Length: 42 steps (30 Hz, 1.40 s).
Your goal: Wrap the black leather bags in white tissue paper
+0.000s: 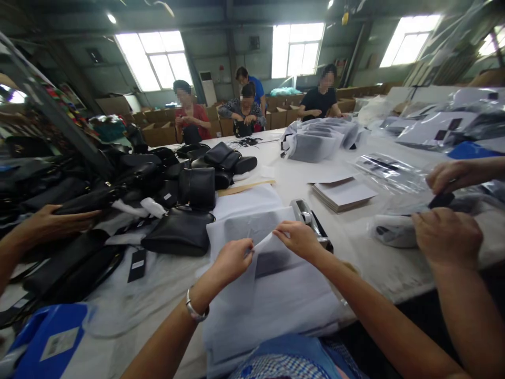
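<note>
My left hand (233, 257), with a silver bracelet at the wrist, pinches the edge of a sheet of white tissue paper (236, 295). Opposite it, my right hand (298, 239) grips the same edge, so the paper stretches taut between the two. Beneath the thin paper shows a dark flat shape (272, 263), seemingly a black bag, partly covered. More tissue sheets lie stacked under it, down to my lap. Just beyond my right hand stands a tape dispenser (303, 210), partly hidden by that hand. A black handbag (177, 231) lies to the left of the paper.
Black handbags (130, 163) are heaped on the left, where a co-worker's hand (59, 221) reaches in. A blue tape dispenser (59, 337) sits front left. White cards (345, 192) and wrapped bags (315, 142) lie beyond. At right, another person's hands (447, 231) handle a plastic-wrapped item.
</note>
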Each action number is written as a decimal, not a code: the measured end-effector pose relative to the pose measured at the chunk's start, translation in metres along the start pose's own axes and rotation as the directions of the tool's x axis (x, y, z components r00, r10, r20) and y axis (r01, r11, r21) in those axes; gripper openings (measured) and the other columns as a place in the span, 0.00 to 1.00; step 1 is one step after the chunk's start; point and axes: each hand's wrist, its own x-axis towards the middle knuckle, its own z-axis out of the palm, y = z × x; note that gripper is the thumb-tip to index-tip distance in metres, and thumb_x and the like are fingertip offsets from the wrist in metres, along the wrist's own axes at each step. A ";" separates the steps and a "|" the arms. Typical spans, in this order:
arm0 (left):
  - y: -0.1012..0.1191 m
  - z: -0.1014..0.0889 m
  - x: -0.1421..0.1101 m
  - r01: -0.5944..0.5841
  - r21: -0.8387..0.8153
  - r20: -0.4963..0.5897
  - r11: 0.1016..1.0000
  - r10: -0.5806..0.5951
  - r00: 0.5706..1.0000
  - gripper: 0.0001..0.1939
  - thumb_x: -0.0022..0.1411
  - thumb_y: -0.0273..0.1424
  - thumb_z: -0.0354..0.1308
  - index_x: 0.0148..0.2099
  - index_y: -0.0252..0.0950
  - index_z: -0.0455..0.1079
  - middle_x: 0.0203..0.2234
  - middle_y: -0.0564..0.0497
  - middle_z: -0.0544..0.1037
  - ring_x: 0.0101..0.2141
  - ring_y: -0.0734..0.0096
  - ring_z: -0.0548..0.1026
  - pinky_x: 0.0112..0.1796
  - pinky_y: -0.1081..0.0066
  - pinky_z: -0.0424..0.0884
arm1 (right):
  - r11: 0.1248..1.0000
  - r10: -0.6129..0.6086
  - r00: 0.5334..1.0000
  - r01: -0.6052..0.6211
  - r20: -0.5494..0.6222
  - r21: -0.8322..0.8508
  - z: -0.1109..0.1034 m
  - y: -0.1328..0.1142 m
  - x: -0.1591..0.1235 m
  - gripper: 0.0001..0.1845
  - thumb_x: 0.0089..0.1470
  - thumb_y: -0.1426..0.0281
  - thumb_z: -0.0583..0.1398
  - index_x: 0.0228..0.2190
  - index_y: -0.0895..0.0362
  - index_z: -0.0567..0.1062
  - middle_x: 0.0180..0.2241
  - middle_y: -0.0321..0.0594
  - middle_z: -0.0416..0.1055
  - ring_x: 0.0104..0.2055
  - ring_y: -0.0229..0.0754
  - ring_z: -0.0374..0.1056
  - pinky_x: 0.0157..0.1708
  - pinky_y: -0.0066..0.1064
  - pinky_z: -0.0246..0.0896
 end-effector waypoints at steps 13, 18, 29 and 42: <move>-0.011 0.000 -0.002 -0.062 -0.134 -0.084 0.989 0.051 0.995 0.20 0.64 0.40 0.56 0.56 0.40 0.69 0.53 0.45 0.76 0.48 0.59 0.77 0.49 0.64 0.72 | 0.949 -0.314 0.949 0.314 0.022 0.017 0.018 -0.021 0.013 0.06 0.56 0.73 0.62 0.37 0.53 0.75 0.33 0.37 0.76 0.41 0.43 0.72 0.64 0.51 0.47; -0.017 -0.001 -0.008 -0.003 -0.172 -0.062 0.985 -0.008 0.998 0.27 0.68 0.47 0.47 0.65 0.42 0.61 0.60 0.45 0.70 0.54 0.58 0.74 0.52 0.62 0.70 | 0.957 -0.285 0.957 0.287 -0.045 0.050 0.027 -0.016 0.016 0.07 0.57 0.76 0.59 0.36 0.52 0.75 0.38 0.37 0.76 0.42 0.42 0.71 0.61 0.48 0.52; -0.038 0.011 -0.029 -0.129 -0.282 -0.023 0.951 0.128 0.991 0.43 0.61 0.48 0.58 0.71 0.44 0.42 0.65 0.43 0.61 0.62 0.58 0.63 0.60 0.58 0.61 | 0.962 -0.202 0.979 0.203 -0.022 0.182 0.051 0.003 0.030 0.05 0.56 0.75 0.61 0.34 0.52 0.76 0.45 0.38 0.76 0.48 0.44 0.69 0.49 0.38 0.66; -0.058 0.050 -0.073 -0.051 -0.161 -0.310 0.986 -0.002 0.951 0.43 0.58 0.20 0.56 0.71 0.48 0.45 0.61 0.48 0.68 0.58 0.62 0.69 0.57 0.60 0.67 | 0.956 -0.125 0.992 0.116 0.014 0.270 0.051 0.006 0.032 0.02 0.56 0.71 0.62 0.32 0.51 0.76 0.45 0.34 0.77 0.47 0.44 0.71 0.48 0.38 0.66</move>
